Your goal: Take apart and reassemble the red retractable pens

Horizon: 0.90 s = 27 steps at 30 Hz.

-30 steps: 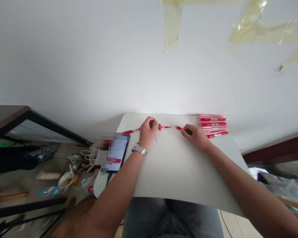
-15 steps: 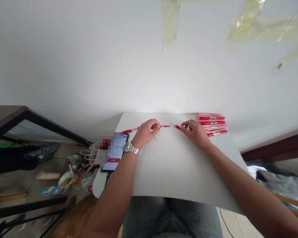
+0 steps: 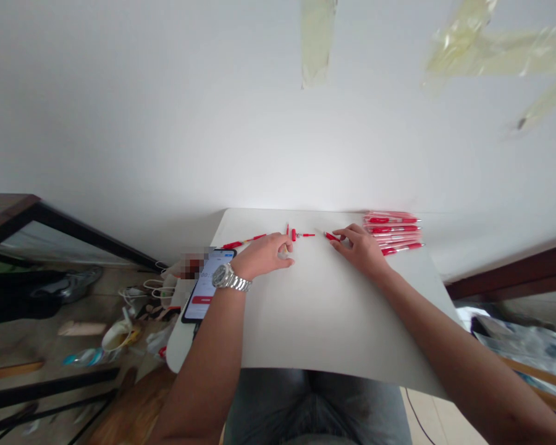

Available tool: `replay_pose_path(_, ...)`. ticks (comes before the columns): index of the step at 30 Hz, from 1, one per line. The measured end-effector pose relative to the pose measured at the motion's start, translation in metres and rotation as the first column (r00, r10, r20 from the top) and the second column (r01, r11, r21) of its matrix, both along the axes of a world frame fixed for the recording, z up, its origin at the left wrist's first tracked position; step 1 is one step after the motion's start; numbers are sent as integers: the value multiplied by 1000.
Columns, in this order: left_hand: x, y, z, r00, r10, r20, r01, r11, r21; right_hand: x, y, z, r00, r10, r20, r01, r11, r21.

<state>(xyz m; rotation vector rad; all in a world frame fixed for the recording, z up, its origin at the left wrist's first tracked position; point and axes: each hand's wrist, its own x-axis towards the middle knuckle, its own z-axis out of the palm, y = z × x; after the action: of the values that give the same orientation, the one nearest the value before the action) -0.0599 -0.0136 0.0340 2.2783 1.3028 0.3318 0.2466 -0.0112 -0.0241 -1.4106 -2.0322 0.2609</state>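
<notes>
White wall (image 3: 167, 136) is filling most of the view; white table (image 3: 333, 309) is standing up against it. Phone (image 3: 202, 290) is lying at the table's L edge, screen lit, partly hidden by the L arm. Pen stack (image 3: 393, 235), clear w/ red grips, is lying far R, nr the wall. L hand (image 3: 269, 252) is staying clear of the table's centre, btwn phone & loose parts, thumb & index apart w/ a gap showing; can't tell if it's touching the pale bit there. R hand (image 3: 340, 238) is pinching red pen part (image 3: 331, 237) btwn thumb & fingertips, just L of the stack. Steel watch (image 3: 233, 278) is circling the L wrist. Red-and-yellow pen (image 3: 243, 241) is lying beyond the phone, slanting twd the L hand. Short red piece (image 3: 293, 235) is resting just R of L fingertips, thin red rod (image 3: 308, 235) lying R of it.
</notes>
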Motion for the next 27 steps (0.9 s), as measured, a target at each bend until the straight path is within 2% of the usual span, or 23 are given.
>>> replay_pose_path(12,4,0,2,998,-6,-68,3,999,-39,-2,1,-2,1000,-16,0,16,1000,-14)
replay_pose_path(21,11,0,-4,987,-122,102,122,993,4,-2,1,0,1000,-5,-22,4,1000,-28)
replay_pose_path(27,17,-3,-2,982,-122,147,127,992,-24,-1,1,1,1000,-3,-12,3,999,-41)
